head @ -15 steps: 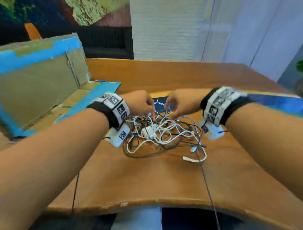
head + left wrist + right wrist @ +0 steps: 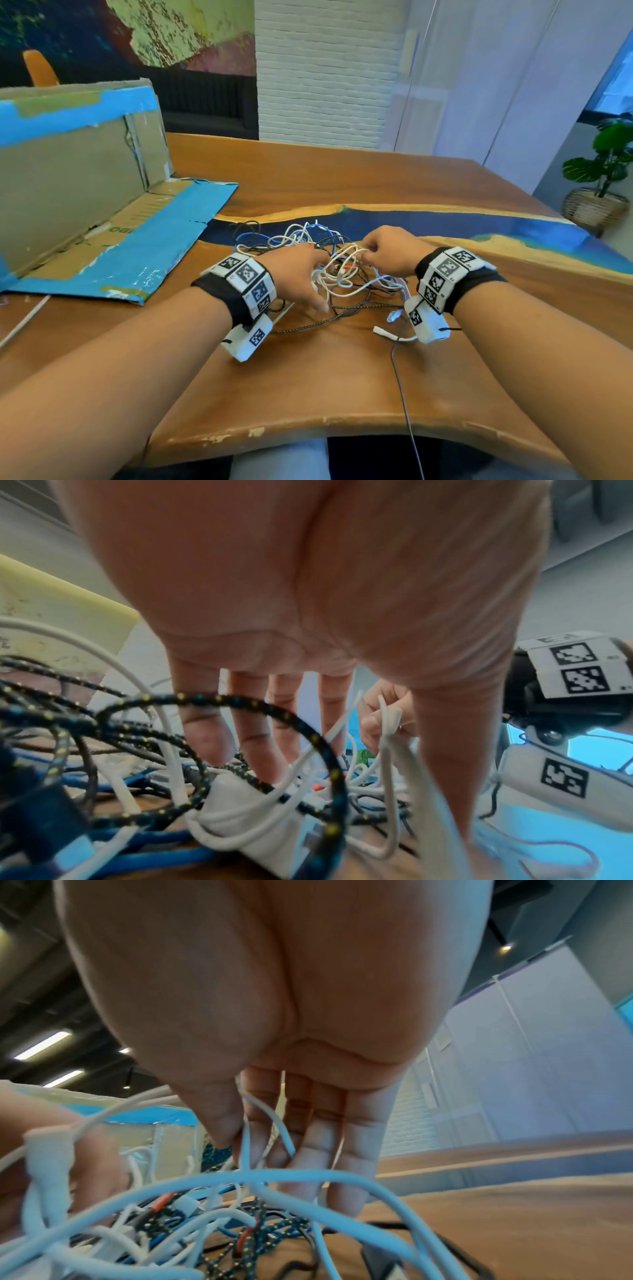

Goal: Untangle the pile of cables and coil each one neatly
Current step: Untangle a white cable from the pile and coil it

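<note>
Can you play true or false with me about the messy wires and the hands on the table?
1. The cable pile lies on a wooden table. True.
2. The right hand pinches a white cable. True.
3. Every cable is already coiled neatly. False: they are all tangled together.
4. The cardboard box sits on top of the cables. False: it lies beside them, to the left.
5. The left hand is lifted far away from the pile. False: its fingers reach into it.
</note>
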`<action>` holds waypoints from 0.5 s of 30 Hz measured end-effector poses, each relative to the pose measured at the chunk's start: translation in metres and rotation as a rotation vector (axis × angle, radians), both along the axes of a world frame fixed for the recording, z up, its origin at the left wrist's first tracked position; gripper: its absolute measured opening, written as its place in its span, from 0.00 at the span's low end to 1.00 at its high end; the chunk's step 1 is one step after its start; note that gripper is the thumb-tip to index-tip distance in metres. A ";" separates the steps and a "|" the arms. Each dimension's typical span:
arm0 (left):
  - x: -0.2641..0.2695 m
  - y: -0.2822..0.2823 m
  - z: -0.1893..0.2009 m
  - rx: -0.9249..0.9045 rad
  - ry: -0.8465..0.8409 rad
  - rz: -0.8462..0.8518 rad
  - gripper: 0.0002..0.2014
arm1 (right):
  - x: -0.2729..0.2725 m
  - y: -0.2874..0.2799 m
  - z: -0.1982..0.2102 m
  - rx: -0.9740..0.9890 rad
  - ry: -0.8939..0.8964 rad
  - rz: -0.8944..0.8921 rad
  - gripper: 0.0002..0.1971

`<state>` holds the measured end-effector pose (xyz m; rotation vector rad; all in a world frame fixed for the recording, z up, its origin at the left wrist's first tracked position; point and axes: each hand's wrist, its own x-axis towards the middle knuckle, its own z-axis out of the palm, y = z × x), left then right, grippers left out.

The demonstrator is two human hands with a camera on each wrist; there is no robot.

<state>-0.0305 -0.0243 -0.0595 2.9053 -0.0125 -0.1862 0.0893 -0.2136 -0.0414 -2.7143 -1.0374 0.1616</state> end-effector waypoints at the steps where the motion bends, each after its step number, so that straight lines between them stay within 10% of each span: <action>1: 0.000 -0.001 -0.001 0.041 0.027 0.004 0.36 | 0.003 -0.004 -0.001 0.022 0.002 -0.033 0.15; 5: -0.001 0.003 0.002 0.104 0.053 0.020 0.16 | 0.010 -0.020 -0.004 0.081 0.019 -0.090 0.11; 15: 0.007 -0.002 0.062 -0.273 -0.346 0.058 0.08 | -0.001 -0.011 0.025 0.468 0.121 0.151 0.17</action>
